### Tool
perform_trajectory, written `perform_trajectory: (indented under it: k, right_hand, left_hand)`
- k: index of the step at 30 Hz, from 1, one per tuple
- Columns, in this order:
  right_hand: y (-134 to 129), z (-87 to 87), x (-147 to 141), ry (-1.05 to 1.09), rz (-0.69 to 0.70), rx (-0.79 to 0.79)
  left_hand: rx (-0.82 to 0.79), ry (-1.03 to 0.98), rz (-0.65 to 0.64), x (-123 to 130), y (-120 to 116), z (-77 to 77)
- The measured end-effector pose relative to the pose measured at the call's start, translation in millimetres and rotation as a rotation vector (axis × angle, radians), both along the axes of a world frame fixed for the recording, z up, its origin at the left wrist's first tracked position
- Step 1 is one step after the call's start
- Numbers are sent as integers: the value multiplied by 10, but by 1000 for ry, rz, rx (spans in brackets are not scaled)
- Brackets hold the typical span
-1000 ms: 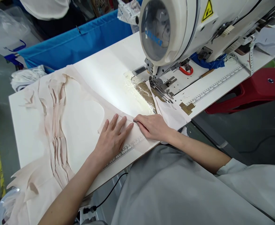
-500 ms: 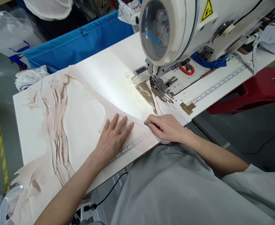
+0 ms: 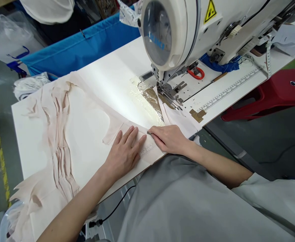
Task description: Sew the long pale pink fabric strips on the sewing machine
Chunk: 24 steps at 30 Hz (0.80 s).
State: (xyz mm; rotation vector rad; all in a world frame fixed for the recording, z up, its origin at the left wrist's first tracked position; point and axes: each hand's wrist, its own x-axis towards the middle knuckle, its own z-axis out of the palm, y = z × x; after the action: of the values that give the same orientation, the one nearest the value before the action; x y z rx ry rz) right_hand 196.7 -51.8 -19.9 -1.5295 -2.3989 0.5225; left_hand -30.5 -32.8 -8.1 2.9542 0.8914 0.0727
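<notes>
My left hand point(image 3: 126, 151) lies flat with fingers spread on a pale pink, sheer fabric piece point(image 3: 115, 129) near the table's front edge. Close to its fingertips, my right hand point(image 3: 171, 137) is closed around a small grey metal tool point(image 3: 149, 133). Only the tool's tip shows, touching the fabric along its upper edge; its kind is hidden in my fist. The fabric runs left in a curved strip to a pleated, gathered part point(image 3: 60, 134). Beyond my right hand, a white sewing machine point(image 3: 159, 37) has a pale cloth piece point(image 3: 180, 119) at its needle area.
A printed ruler strip point(image 3: 229, 89) runs along the table point(image 3: 87, 114). Red-handled scissors point(image 3: 196, 73) lie beside the machine. A blue cloth barrier point(image 3: 87, 45) borders the far side. A red stool point(image 3: 270, 94) stands at right. Fabric hangs over the left front into a clear bin point(image 3: 5, 218).
My left hand has slid right, closer to the right hand, which shifted slightly left with the tool. More of the fabric's left corner shows. The whole view has also shifted a little.
</notes>
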Motion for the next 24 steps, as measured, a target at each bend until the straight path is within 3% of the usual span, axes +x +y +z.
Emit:
perform_trajectory:
  k: [12,19,24]
  right_hand:
    - [-214,148,294,-112,43,-56]
    - [116,219,-119,-221,5,-81]
    - [220,192,-216,-185,0,-77]
  left_hand:
    - [41,15,-5,6,-26,-20]
    - [1,54,182,-195,246,57]
    - [-31,-22,70,-140,214,16]
